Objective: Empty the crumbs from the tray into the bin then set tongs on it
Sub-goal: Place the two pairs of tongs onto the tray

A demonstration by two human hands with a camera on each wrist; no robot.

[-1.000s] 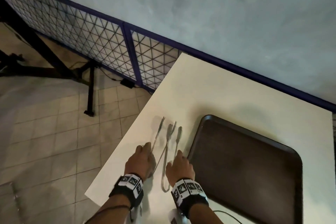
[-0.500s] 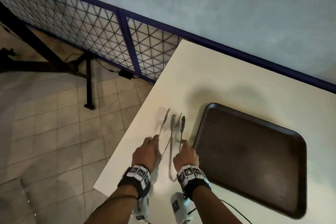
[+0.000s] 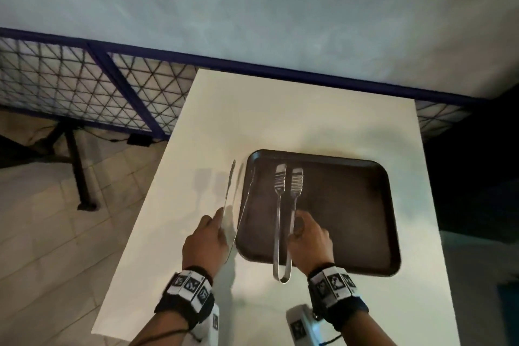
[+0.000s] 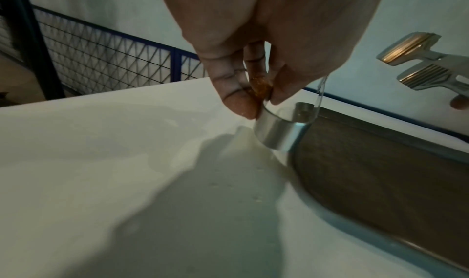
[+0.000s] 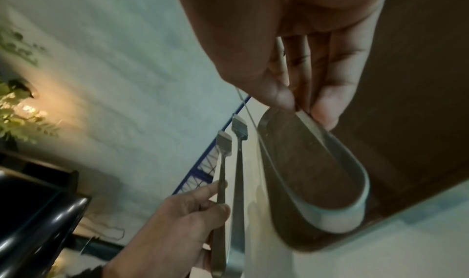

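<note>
A dark brown tray lies flat on the white table. My right hand pinches one pair of metal tongs by an arm; its ridged tips hang over the tray and its bend sticks out past the near rim. My left hand pinches a second pair of tongs just left of the tray, one arm crossing the tray's left rim. In the left wrist view my left hand holds that pair near its bend. The right wrist view shows my right hand pinching the tongs.
The table's left edge drops to a tiled floor. A blue-framed wire mesh fence and a grey wall run behind the table. A black stand leg stands on the floor at the left.
Both pairs of tongs have left the table. My right hand carried its pair to the right, over the tray. My left hand lifted the other pair beside the tray.
</note>
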